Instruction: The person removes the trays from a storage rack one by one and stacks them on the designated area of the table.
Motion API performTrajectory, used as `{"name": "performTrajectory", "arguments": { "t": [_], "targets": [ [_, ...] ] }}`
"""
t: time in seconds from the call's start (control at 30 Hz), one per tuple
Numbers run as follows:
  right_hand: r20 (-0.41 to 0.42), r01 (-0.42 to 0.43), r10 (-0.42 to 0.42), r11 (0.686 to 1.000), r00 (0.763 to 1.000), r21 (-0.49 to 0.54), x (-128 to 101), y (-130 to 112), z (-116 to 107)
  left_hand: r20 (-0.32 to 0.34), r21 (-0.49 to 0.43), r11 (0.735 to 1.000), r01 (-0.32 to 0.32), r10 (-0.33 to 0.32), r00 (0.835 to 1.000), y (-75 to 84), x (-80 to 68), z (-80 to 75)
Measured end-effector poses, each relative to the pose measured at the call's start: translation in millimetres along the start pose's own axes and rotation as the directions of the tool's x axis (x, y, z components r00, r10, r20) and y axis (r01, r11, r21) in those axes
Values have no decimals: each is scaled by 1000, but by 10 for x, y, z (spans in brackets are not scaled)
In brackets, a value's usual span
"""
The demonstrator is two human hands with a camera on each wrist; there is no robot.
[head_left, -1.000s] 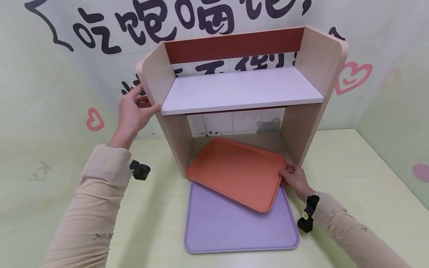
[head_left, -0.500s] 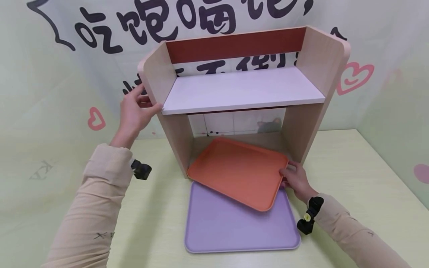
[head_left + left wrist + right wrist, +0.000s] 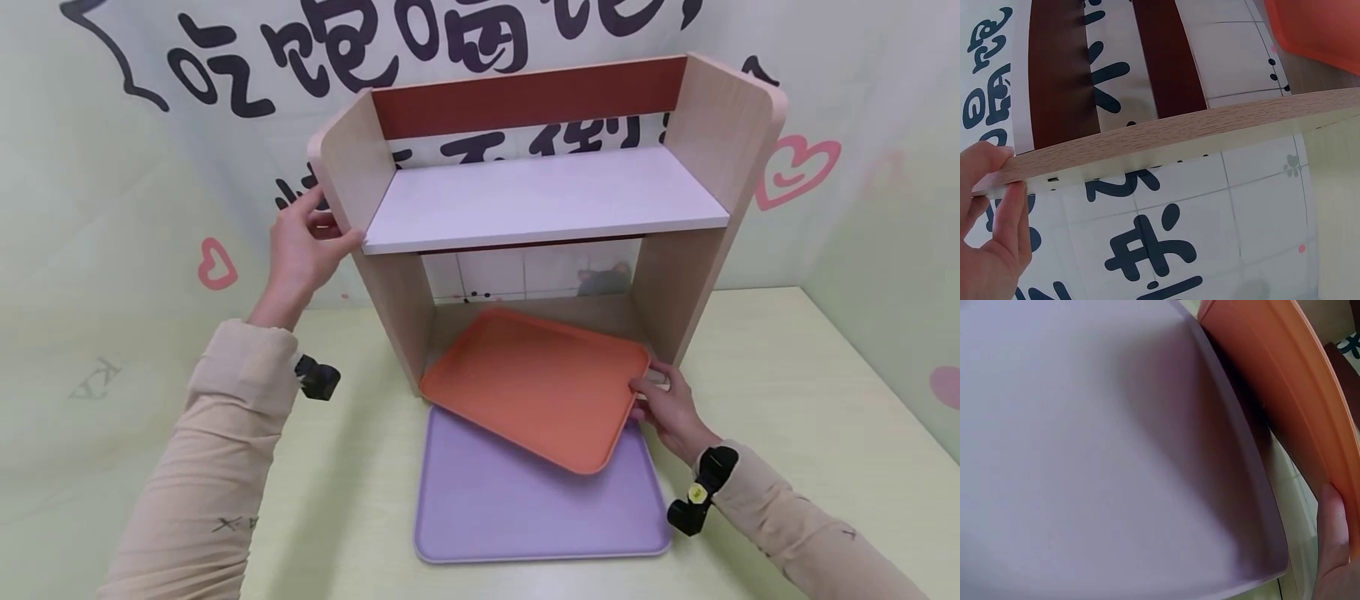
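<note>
A wooden shelf unit (image 3: 708, 125) with a white shelf board (image 3: 540, 200) and a red back strip stands on the table. My left hand (image 3: 303, 242) grips the front edge of its left side panel (image 3: 1166, 140), thumb in front and fingers behind. An orange tray (image 3: 536, 383) lies tilted and skewed, half under the shelf, its near part over a purple tray (image 3: 525, 508). My right hand (image 3: 663, 400) pinches the orange tray's right edge (image 3: 1297, 406) by the right side panel. In the right wrist view the purple tray (image 3: 1097, 456) fills the frame.
The pale green table (image 3: 810, 392) extends to the right and left of the shelf. A printed backdrop with black characters and pink hearts (image 3: 795, 171) hangs behind. Black wrist cameras (image 3: 318, 379) sit on both beige sleeves.
The orange tray has slid a little farther back under the shelf, and my right hand has moved with it. My left hand has stayed on the side panel.
</note>
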State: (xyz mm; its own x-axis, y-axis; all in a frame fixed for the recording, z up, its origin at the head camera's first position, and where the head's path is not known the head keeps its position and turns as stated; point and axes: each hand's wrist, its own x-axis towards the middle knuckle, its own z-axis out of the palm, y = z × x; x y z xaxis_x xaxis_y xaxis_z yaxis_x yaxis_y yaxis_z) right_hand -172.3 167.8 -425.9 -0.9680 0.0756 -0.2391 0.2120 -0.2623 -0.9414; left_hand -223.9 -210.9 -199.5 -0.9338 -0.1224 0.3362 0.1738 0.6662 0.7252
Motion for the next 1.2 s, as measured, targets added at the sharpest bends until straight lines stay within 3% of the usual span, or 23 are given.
{"name": "performTrajectory", "arguments": {
  "t": [0.43, 0.77, 1.2],
  "targets": [
    [11, -38, 37, 985, 999, 166, -28, 41, -104, 9, -12, 1000, 3, -3, 1000, -22, -3, -6],
    [105, -15, -11, 970, 994, 241, -52, 41, -250, 2, -21, 1000, -21, 21, 1000, -34, -2, -12],
    [245, -33, -12, 984, 969, 175, -112, 6, -345, -9, -14, 999, -43, 43, 999, -39, -3, -8]
  ]
}}
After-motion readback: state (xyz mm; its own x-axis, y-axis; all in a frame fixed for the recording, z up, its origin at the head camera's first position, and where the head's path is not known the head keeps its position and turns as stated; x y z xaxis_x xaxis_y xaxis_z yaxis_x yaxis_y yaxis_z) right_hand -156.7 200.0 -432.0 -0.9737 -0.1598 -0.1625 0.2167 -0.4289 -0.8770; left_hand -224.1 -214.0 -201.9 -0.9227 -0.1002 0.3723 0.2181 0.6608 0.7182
